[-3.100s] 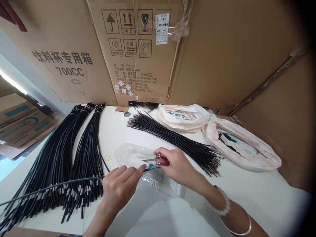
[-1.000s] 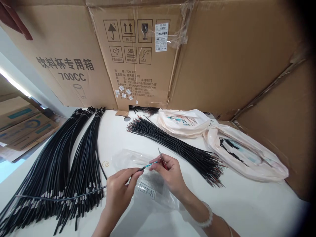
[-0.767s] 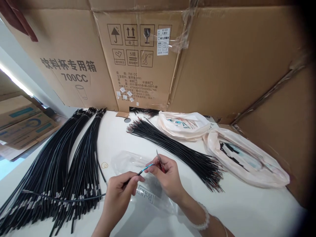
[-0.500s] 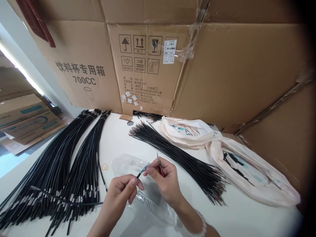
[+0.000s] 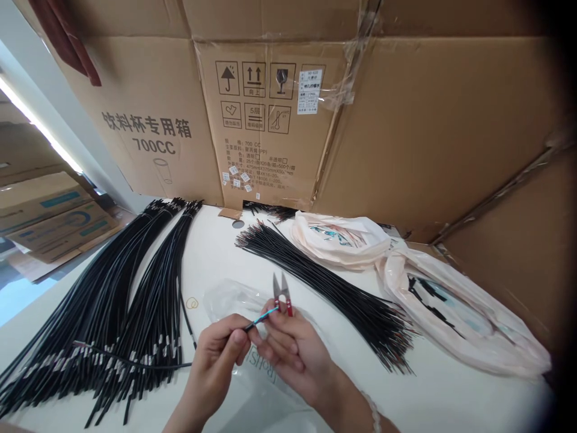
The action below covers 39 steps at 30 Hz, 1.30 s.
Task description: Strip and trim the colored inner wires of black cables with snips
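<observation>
My left hand point(image 5: 215, 355) pinches the end of a single black cable point(image 5: 135, 362) that trails left across the bundles. Thin blue inner wires point(image 5: 264, 314) stick out of that end. My right hand point(image 5: 291, 349) holds small red-handled snips point(image 5: 281, 293), blades up and apart, while its fingertips touch the blue wires. Both hands hover over a clear plastic bag point(image 5: 234, 300) on the white table point(image 5: 451, 391).
Long black cable bundles point(image 5: 103, 307) lie at the left, a shorter bundle point(image 5: 333, 285) runs diagonally at the middle. Two pinkish plastic bags point(image 5: 455, 307) sit at the right. Cardboard boxes point(image 5: 270, 114) wall the back and right. A rubber band point(image 5: 192, 303) lies near the cables.
The snips were cutting at the cable end at first. Since then my right hand turned them blades-up and took hold of the blue wires; both hands drew slightly nearer to me.
</observation>
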Each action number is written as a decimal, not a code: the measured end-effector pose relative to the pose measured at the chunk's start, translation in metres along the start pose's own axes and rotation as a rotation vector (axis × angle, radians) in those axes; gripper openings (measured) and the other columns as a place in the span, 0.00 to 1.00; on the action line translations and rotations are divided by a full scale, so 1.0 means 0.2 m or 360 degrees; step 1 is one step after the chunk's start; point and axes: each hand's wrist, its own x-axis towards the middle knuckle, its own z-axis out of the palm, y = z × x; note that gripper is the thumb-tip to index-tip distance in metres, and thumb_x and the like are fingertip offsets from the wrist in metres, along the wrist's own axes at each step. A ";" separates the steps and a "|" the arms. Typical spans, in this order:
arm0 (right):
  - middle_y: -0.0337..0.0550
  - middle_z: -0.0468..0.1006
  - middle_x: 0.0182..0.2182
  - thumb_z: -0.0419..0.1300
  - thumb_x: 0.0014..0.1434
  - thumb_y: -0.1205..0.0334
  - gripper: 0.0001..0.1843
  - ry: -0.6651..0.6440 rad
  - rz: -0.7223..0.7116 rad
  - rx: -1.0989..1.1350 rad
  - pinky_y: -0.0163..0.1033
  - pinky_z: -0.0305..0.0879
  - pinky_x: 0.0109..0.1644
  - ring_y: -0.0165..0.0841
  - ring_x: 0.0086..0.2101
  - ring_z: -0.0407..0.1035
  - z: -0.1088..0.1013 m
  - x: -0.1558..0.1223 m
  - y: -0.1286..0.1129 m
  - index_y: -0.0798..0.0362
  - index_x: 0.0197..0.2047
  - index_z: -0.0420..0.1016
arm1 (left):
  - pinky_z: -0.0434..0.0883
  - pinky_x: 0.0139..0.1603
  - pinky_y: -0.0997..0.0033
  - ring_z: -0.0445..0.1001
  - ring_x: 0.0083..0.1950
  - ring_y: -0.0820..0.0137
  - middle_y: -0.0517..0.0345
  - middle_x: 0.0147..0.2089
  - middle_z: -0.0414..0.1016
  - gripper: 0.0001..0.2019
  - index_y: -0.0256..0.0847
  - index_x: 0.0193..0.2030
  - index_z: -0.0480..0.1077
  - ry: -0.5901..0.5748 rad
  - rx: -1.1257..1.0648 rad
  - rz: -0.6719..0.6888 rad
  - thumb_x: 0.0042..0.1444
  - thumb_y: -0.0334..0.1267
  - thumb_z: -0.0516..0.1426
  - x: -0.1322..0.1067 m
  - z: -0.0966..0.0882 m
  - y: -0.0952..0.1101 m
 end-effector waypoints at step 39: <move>0.30 0.56 0.17 0.61 0.60 0.61 0.16 0.0542 -0.1306 -0.1580 0.28 0.50 0.20 0.23 0.19 0.50 0.05 -0.16 -0.14 0.52 0.23 0.62 | 0.64 0.30 0.75 0.70 0.23 0.79 0.62 0.27 0.80 0.11 0.37 0.45 0.77 0.0352 0.1661 0.1218 0.55 0.26 0.64 0.11 0.07 0.11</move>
